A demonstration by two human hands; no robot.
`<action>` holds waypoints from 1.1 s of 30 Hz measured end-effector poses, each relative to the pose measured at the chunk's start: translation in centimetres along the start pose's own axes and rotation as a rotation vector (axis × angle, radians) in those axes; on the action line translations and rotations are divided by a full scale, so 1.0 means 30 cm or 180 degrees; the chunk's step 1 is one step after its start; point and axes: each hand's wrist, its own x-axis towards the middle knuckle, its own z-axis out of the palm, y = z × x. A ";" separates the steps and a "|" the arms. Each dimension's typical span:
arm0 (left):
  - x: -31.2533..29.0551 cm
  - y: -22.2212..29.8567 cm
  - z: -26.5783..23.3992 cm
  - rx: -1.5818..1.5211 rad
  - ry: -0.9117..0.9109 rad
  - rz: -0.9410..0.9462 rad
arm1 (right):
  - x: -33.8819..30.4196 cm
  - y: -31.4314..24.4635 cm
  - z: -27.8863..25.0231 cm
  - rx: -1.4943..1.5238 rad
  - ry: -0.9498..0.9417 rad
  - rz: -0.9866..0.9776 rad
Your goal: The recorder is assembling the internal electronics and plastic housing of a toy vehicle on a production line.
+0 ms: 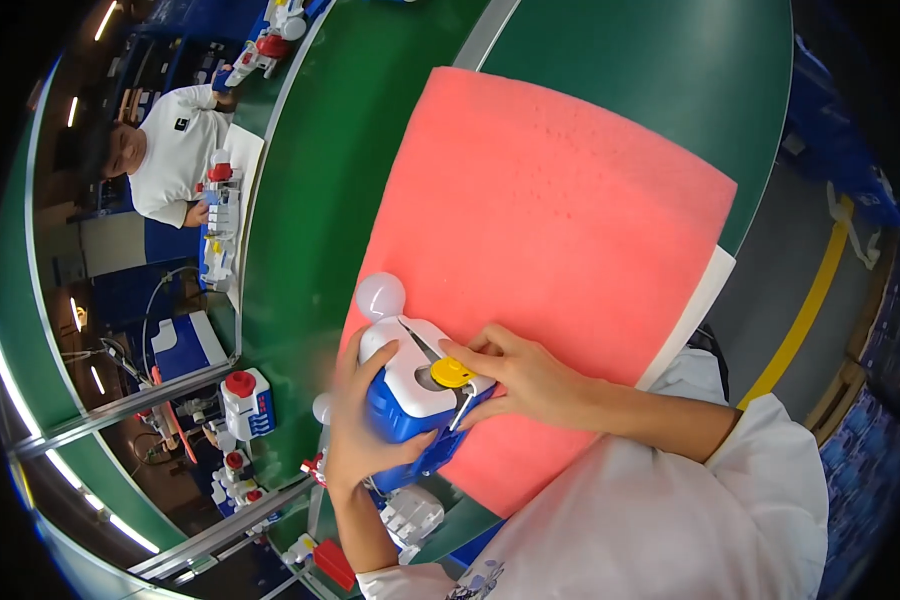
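Left hand (355, 425) grips the unit (404, 394), right hand (528, 378) pinches its corner by the yellow knob (452, 373); keep it braced, tbh.

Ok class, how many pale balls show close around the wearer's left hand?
2: a larger ball just beyond the blue-and-white casing, and a smaller ball beside the left hand. Others may be hidden behind that hand.
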 end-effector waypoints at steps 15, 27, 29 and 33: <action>-0.023 0.033 0.067 0.0879 0.0300 -0.0215 | 0.014 -0.011 -0.014 0.0024 0.0043 -0.0246; -0.401 -0.299 0.252 -0.2233 0.2468 -0.2058 | 0.178 -0.129 0.098 0.0164 0.0387 0.1202; -0.357 -0.118 0.446 -0.3214 0.3099 -0.1284 | 0.208 -0.051 0.130 0.0067 0.0600 0.1135; -0.342 -0.039 0.430 -0.3882 0.3296 -0.1257 | 0.233 -0.065 0.120 0.0282 0.0447 0.1230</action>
